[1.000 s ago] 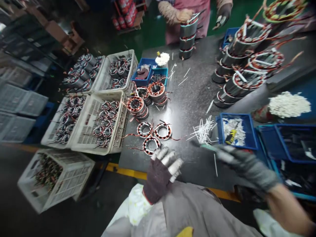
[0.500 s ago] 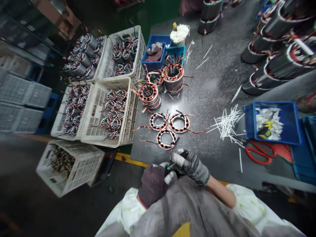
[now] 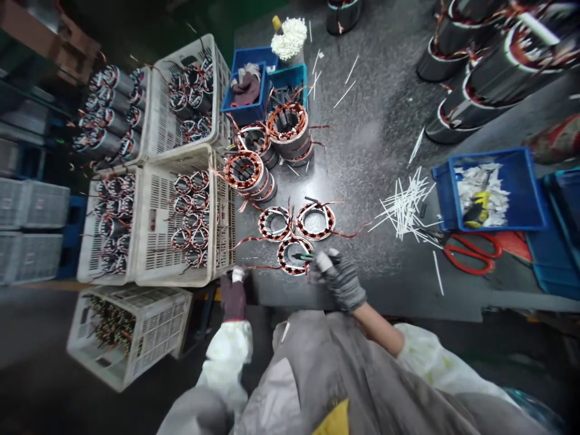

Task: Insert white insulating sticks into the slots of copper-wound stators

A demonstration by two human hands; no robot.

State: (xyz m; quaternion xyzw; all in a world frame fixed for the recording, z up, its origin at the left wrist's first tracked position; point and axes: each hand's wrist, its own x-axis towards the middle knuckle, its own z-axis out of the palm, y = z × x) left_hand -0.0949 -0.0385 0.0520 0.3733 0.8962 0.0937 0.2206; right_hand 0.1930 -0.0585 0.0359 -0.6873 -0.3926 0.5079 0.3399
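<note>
At the near left corner of the bench [image 3: 380, 133] was the left hand [image 3: 234, 295], its hold impossible to tell. Just beyond, the right hand [image 3: 341, 280] gripped a green tool [image 3: 302, 257] over the nearest wound ring [image 3: 281, 258]; a slip there could have nicked the copper winding. Two more rings [image 3: 317, 234] lay behind, their loose leads [image 3: 356, 234] liable to snag on a glove. Farther back stood taller stators [image 3: 290, 145].

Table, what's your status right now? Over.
Right hand holding slim tool, tip over nearest ring. Left hand by table corner, grip unclear. Two more rings close behind; no blockage seen.
</note>
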